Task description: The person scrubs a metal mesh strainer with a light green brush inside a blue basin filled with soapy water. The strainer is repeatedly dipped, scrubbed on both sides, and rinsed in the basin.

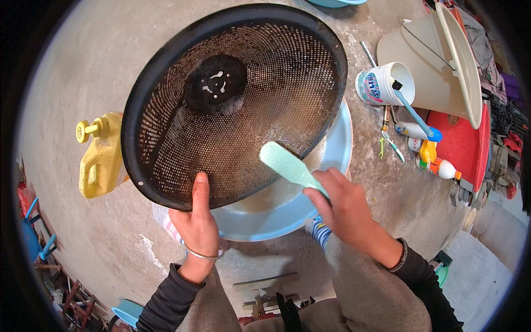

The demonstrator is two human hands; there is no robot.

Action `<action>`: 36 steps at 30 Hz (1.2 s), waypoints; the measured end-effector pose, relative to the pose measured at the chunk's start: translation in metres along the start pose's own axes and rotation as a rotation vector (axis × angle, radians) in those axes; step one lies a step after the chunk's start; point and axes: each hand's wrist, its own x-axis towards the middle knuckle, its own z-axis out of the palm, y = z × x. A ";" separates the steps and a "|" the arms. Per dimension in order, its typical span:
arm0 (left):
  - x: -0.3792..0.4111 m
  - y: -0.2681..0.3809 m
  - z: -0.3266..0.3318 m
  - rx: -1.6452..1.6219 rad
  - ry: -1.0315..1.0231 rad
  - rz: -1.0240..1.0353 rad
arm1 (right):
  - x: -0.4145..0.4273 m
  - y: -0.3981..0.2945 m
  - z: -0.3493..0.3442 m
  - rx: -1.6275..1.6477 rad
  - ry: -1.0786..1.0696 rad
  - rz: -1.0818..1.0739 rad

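My left hand (195, 224) grips the near rim of a large black perforated basket (265, 83), thumb on the inside. The basket is tilted with its inside facing me, above a light blue basin (265, 226) that holds cloudy liquid. A round solid dark disc with slots sits in its middle, and brown grime covers much of the mesh. My right hand (346, 205) holds a pale green brush (286, 164) by its handle. The brush head lies over the lower right of the mesh; its bristles are hidden underneath. Wet foam shows beside it.
On the left stands a yellow plastic jug (103, 155). To the right are a white tub (383, 83) with a blue-handled brush, a beige bucket (423, 62) on its side, a green toothbrush (393, 147), several bottles and a red basin (460, 141). Part of another blue basin (338, 2) shows at the top.
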 end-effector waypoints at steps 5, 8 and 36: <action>-0.001 0.001 0.002 0.026 -0.014 0.000 | -0.004 -0.015 0.025 0.469 -0.124 -0.197; 0.000 -0.001 -0.003 0.020 -0.024 0.005 | -0.001 -0.011 0.023 0.303 -0.135 -0.130; 0.001 0.004 0.002 -0.005 0.036 0.040 | 0.010 0.003 0.025 0.259 -0.239 0.131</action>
